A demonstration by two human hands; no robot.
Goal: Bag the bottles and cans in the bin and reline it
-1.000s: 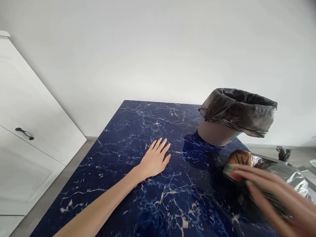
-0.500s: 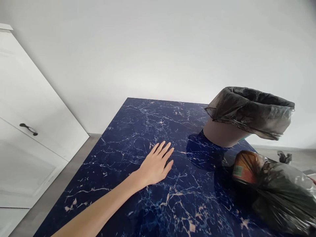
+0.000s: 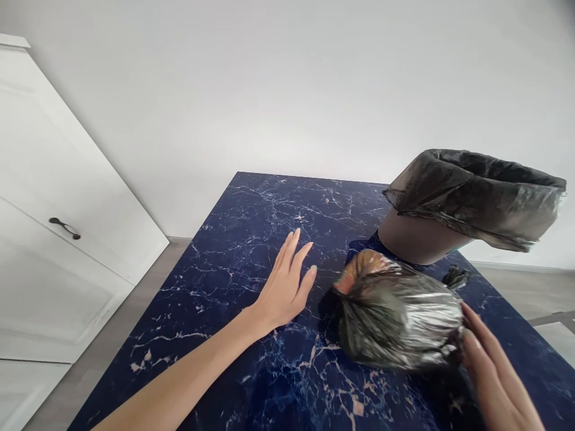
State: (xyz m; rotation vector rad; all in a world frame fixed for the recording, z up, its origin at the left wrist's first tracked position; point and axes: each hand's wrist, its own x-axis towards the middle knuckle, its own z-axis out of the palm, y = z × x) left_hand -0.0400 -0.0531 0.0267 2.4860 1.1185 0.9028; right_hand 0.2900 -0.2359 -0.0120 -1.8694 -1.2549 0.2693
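A filled black plastic garbage bag (image 3: 404,320) hangs low over or rests on the blue table, knotted at its upper right; an orange patch shows through its thin film on the left. At its right end, my right hand (image 3: 492,362) grips it, with some fingers hidden behind the film. My left hand (image 3: 287,284), just left of the bag, holds nothing, its fingers stretched out and thumb apart. It is over the table, turned partly on edge.
Behind the bag stands a grey-brown trash bin (image 3: 406,236), its black liner (image 3: 476,200) folded over the rim. The dark blue marble-patterned table (image 3: 251,230) meets a white wall. At left is a white cabinet (image 3: 67,161) with a dark handle.
My right hand has come into view from the right, bringing the filled bag leftward across the table. My left hand has tilted from palm-down onto its edge, thumb raised.
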